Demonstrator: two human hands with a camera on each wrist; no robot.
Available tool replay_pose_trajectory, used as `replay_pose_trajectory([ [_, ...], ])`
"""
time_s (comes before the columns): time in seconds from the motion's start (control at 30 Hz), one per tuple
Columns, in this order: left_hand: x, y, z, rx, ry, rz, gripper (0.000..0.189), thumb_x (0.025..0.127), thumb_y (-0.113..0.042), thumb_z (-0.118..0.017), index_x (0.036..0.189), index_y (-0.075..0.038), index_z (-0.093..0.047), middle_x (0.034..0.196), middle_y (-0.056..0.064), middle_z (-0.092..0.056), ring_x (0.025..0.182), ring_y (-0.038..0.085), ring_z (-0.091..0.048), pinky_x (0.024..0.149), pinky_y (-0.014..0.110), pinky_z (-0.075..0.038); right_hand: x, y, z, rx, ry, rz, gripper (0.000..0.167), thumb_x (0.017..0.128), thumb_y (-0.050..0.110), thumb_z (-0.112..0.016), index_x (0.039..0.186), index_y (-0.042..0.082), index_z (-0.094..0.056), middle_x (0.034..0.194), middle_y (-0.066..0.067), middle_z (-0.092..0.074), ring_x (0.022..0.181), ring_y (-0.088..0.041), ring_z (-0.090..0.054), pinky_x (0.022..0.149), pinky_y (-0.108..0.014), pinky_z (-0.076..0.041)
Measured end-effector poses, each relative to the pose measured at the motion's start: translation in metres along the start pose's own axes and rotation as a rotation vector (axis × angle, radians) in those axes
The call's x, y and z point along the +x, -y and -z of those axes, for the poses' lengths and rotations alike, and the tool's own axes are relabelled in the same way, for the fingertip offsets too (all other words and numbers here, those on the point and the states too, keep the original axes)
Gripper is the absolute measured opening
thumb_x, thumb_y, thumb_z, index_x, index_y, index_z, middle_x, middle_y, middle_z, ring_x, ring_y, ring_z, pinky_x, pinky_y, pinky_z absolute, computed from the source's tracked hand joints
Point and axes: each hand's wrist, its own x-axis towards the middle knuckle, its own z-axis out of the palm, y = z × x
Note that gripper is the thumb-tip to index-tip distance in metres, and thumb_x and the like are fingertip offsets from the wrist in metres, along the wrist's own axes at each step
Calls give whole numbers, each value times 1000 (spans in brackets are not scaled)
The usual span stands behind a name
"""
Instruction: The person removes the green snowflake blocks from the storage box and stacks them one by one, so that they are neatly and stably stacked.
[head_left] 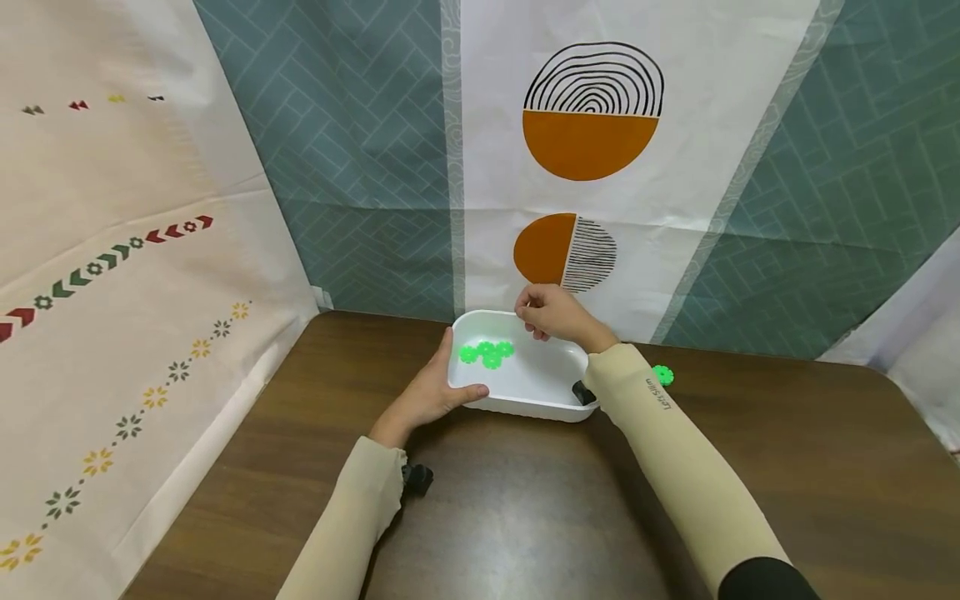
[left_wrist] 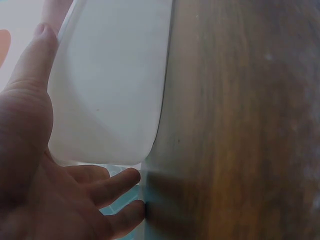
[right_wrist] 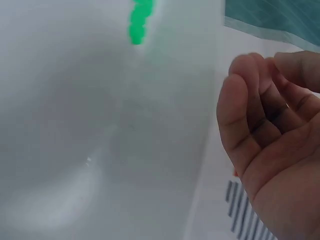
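Note:
A white plastic tray [head_left: 536,379] rests on the table with several bright green notched discs [head_left: 491,360] grouped at its left end. My left hand [head_left: 427,387] holds the tray's left end, thumb over the near rim and fingers along the left side. Seen from the left wrist, the thumb runs along the tray wall [left_wrist: 110,90] while the other fingers bend below its end. My right hand [head_left: 555,314] hovers over the far rim, fingers curled and thumb meeting the index fingertip. No object shows between those fingertips in the right wrist view, where the hand [right_wrist: 275,135] is close.
Another green disc [head_left: 663,375] lies on the brown wooden table [head_left: 510,500], right of the tray and beside my right sleeve. A patterned curtain [head_left: 375,167] hangs just behind the table, and a pale embroidered cloth [head_left: 135,333] borders its left side. Both wrists carry small black cameras.

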Motion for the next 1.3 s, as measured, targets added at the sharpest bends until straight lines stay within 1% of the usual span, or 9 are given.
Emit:
replay_pose_trajectory([
  [0.3,-1,-2,1,31,10,37,124,86,-37,-83,162,-16,13,167,10,-9,131,32,-43,110,47,-33,14,-8,-32,-83,104,9,18,100,16,-61,103,-1,-69,71,-10,-61,58,-22,-58,58,-34,-52],
  [0.43,1,-5,1,49,12,26,124,86,-41,-82,162,-14,12,168,10,-7,134,32,-40,110,47,-33,18,-16,-39,-186,155,4,13,96,12,-63,104,5,-70,61,-5,-55,49,-17,-50,52,-30,-45],
  [0.57,1,-8,3,63,9,26,124,85,-44,-81,162,-14,11,168,10,-5,136,32,-38,111,47,-31,21,-19,-41,-295,210,14,23,92,11,-68,115,9,-69,59,-2,-51,45,-15,-45,49,-28,-41],
  [0.67,1,-7,3,62,14,31,122,87,-43,-80,162,-12,11,168,11,-3,139,32,-36,112,48,-31,22,-19,-42,-340,259,22,30,90,10,-72,120,10,-68,65,-3,-54,46,-15,-47,49,-29,-43],
  [0.77,-1,-5,2,63,13,35,121,87,-42,-80,162,-12,11,168,11,-3,140,32,-35,112,48,-30,23,-21,-45,-397,291,44,32,89,11,-75,120,11,-68,81,-4,-60,56,-15,-52,55,-28,-46],
  [0.87,-2,-3,2,63,5,39,122,87,-43,-80,162,-11,10,168,11,-5,139,32,-36,111,48,-31,23,-21,-49,-449,306,78,32,89,10,-76,120,11,-69,99,-5,-63,72,-18,-54,66,-29,-47],
  [0.93,-2,-3,2,64,5,47,123,86,-43,-81,162,-14,11,168,9,-6,138,31,-37,111,47,-31,23,-21,-51,-469,306,89,31,89,10,-76,119,11,-69,104,-5,-63,80,-20,-54,70,-30,-47],
  [1.13,-2,-2,0,43,-2,40,122,87,-39,-81,162,-16,12,168,8,-6,134,30,-41,110,46,-33,24,-21,-52,-516,290,108,23,88,11,-78,110,11,-70,95,-2,-61,84,-21,-53,78,-32,-45],
  [1.3,-2,-2,0,37,-6,35,121,87,-36,-81,162,-14,12,167,11,-7,131,31,-43,109,47,-33,25,-20,-52,-532,278,105,19,88,17,-77,103,10,-68,85,-1,-59,78,-19,-52,75,-32,-44],
])
